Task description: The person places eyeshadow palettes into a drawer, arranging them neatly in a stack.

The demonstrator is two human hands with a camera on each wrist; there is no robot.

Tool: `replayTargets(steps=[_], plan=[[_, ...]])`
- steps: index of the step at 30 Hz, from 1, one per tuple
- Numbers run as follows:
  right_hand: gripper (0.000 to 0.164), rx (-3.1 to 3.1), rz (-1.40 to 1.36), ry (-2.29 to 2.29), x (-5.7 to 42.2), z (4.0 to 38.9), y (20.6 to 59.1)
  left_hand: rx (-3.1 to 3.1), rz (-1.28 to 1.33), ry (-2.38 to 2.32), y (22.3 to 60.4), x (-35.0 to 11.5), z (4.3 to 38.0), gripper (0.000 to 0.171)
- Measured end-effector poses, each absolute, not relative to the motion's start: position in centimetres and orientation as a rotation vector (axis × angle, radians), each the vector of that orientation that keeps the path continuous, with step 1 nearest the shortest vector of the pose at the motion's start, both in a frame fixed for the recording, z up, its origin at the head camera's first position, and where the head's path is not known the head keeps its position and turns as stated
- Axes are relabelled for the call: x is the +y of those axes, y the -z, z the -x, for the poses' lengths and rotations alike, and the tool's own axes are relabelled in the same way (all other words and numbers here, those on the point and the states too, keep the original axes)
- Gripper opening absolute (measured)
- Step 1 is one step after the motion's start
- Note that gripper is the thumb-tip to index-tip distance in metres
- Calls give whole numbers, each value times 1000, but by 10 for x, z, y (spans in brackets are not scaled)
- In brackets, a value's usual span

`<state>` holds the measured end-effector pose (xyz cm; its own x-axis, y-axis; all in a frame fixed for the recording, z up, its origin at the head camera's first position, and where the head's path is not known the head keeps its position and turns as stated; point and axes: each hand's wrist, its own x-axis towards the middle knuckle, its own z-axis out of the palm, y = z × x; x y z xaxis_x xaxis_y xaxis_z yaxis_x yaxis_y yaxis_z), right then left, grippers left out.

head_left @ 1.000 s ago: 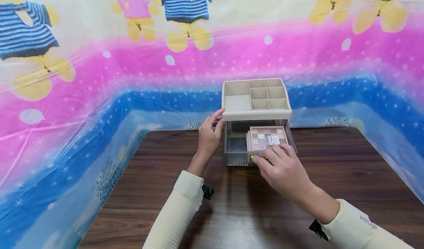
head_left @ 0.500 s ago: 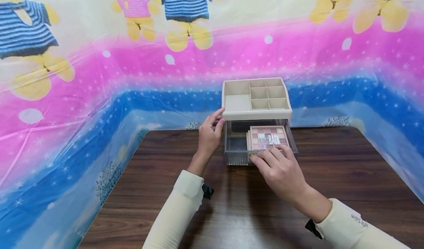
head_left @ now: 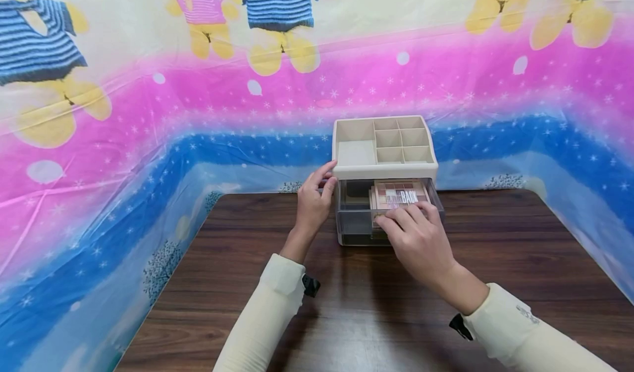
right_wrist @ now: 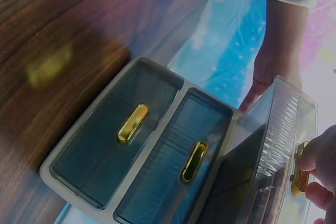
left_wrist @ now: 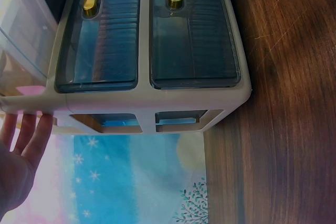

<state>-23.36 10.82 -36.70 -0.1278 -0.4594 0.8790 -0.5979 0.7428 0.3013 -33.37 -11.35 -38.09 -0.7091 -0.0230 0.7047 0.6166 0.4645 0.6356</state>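
A cream desktop organizer (head_left: 385, 172) with clear drawers stands at the table's back. Its top drawer (head_left: 354, 219) is partly pulled out and holds several stacked eyeshadow palettes (head_left: 391, 198). My right hand (head_left: 418, 240) pinches that drawer's gold handle (right_wrist: 300, 174) between thumb and fingers, as the right wrist view shows. On the organizer's left side rests my left hand (head_left: 313, 201); its fingers (left_wrist: 38, 137) touch the frame, extended, in the left wrist view. Two lower drawers (right_wrist: 142, 135) with gold handles are closed.
The organizer's top has an open divided tray (head_left: 356, 153). A dark wooden table (head_left: 238, 251) lies under it. Behind the table hangs a patterned cloth (head_left: 277, 102) with bears and snowflakes.
The top drawer has slid inward, away from me, with my right hand moving along at its handle. The palettes have gone partly under the organizer's top. My left hand stays in place.
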Motion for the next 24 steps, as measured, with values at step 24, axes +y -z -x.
replayTargets(steps=[24], plan=[[15,-1922,-676,-124,103,285,370,-2057,493,1254,380,-114,334,34]])
